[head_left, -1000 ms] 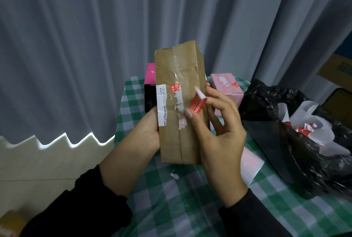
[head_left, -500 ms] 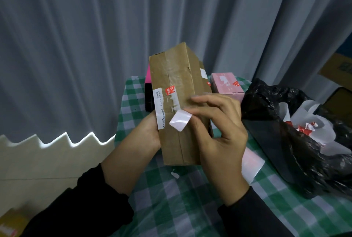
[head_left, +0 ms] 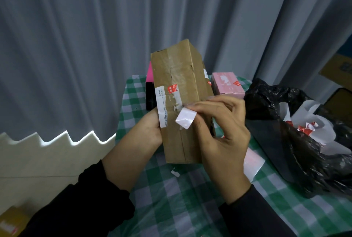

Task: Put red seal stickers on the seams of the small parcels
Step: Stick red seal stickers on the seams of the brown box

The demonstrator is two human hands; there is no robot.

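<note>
Brown cardboard parcel [head_left: 179, 99], held upright above the desk [head_left: 181, 198]. How much of it can you see?

Its front and one narrow side. The left hand [head_left: 146, 130] grips the left edge, its fingers hidden behind the box. The right hand [head_left: 222, 132] covers the lower right corner.

And the seal sticker [head_left: 185, 120]?

Pinched between right thumb and forefinger, lying against the taped centre seam. Only its white back shows. A second ago its red printed face was towards the camera, off by the parcel's right edge. The parcel has also turned a little, showing more of that side.

Anything else on the parcel?

Glossy clear tape down the middle, a small red seal [head_left: 172, 89] stuck higher on the seam, and a white label strip [head_left: 162, 109] whose print is too small to read.

Behind it?

A pale pink carton [head_left: 227, 84], a magenta-and-black box [head_left: 149, 88] mostly hidden, and a crinkled black plastic bag [head_left: 276, 122] with white paper inside, all on the green checked cloth. Grey pleated curtain [head_left: 95, 46] beyond.
</note>
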